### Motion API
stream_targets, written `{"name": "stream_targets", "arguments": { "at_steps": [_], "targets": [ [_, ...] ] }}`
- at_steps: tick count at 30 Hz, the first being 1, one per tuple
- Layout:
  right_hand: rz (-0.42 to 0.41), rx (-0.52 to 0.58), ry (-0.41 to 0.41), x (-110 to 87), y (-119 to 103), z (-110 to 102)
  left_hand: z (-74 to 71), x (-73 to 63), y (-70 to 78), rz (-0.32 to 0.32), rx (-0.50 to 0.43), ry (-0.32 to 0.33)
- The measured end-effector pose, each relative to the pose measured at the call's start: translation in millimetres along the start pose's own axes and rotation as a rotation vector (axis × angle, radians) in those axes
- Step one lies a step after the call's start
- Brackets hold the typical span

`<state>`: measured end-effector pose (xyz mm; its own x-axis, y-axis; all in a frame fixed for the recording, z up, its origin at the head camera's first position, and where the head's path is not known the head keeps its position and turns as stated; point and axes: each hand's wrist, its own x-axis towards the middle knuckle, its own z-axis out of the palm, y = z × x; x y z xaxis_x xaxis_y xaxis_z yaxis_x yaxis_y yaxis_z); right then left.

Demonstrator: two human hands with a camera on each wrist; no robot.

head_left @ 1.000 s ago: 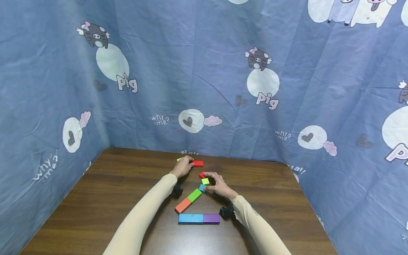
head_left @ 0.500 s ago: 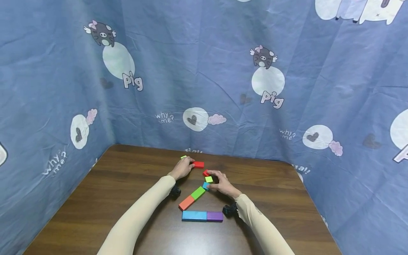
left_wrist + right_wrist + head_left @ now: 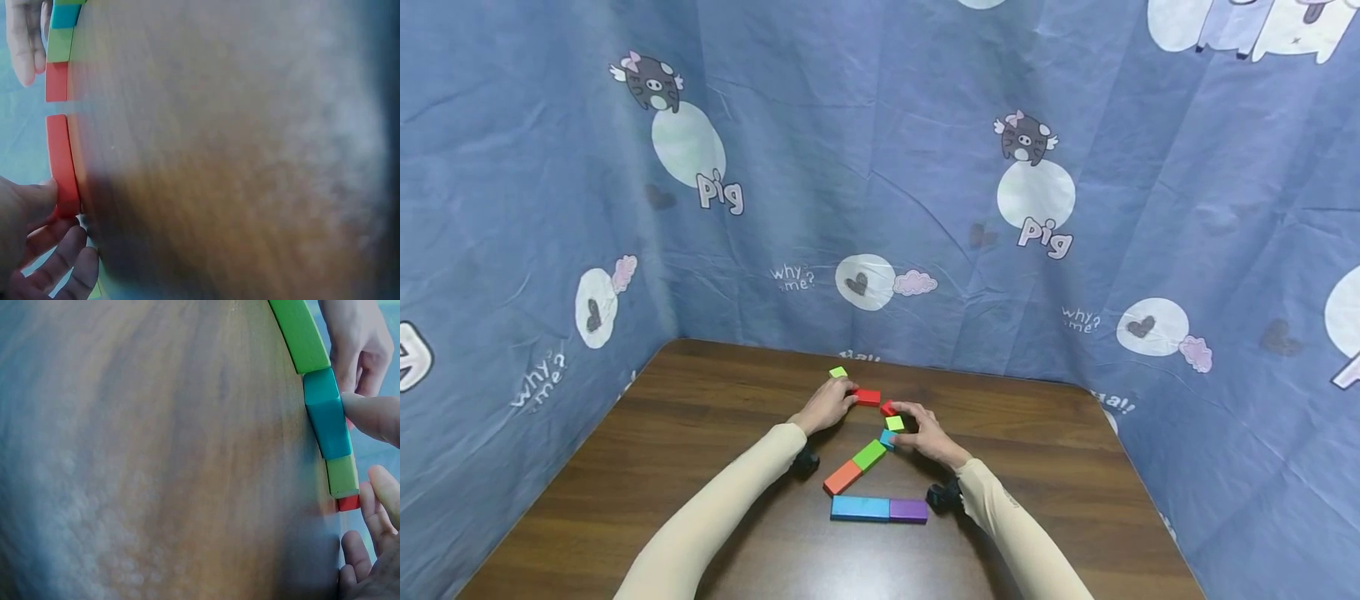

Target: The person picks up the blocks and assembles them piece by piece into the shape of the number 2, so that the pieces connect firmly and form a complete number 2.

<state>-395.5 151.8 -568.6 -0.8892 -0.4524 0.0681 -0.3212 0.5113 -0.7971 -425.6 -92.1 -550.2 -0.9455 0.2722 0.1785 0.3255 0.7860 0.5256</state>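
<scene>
In the head view my left hand (image 3: 826, 406) pinches one end of a long red block (image 3: 868, 397) lying on the table. The left wrist view shows the thumb on one face of this red block (image 3: 62, 162). A narrow gap parts it from a small red block (image 3: 888, 408). That one heads a row with a yellow-green block (image 3: 894, 424) and a small blue block (image 3: 887, 437). Over the row spreads my right hand (image 3: 928, 437), its thumb touching the blue block (image 3: 328, 419), its index finger by the small red block.
A green block (image 3: 869, 455) and an orange block (image 3: 842, 477) continue the row toward me. Nearer lie a long blue block (image 3: 859, 507) and a purple block (image 3: 908, 511), end to end. Another yellow-green block (image 3: 838, 372) lies beyond my left hand. Patterned cloth (image 3: 880, 167) hangs behind the table.
My left hand has drawn the long red block toward me, narrowing its gap to the small red block. The right hand stays by the row. The head view has shifted slightly.
</scene>
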Motion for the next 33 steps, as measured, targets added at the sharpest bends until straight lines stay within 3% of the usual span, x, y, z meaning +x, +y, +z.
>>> {"name": "stream_targets", "arguments": {
  "at_steps": [6,33],
  "targets": [
    [-0.001,0.004,-0.007,0.9,0.3,-1.4,0.6,-2.6,-0.1,0.031,0.010,-0.009],
    [-0.019,0.012,-0.017,-2.6,-2.9,-2.1,3.7,-5.9,-2.3,0.049,0.034,0.008]
  ]
}}
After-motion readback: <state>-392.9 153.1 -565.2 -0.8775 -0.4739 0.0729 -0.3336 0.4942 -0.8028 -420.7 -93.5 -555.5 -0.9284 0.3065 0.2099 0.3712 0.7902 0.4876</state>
